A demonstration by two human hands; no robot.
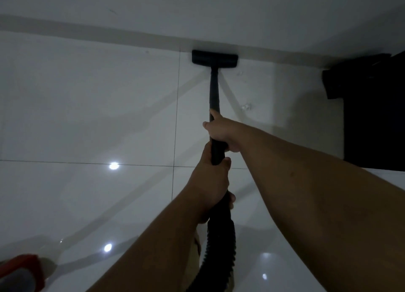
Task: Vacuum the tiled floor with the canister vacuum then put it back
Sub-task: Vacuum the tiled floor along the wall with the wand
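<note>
A black vacuum wand (214, 90) runs straight ahead of me over the glossy white tiled floor (87, 116). Its flat black floor head (214, 58) lies against the base of the far wall. My right hand (221, 131) grips the wand farther up. My left hand (211, 182) grips it lower, where the ribbed black hose (221, 243) joins. The hose hangs down between my arms. A red and grey part of the canister (22, 272) shows at the bottom left corner.
A pale skirting strip and white wall (109, 2) close off the far side. A dark piece of furniture (372, 116) stands at the right, against the wall. Small bits of debris (247, 106) lie right of the wand. Ceiling lights reflect on the tiles.
</note>
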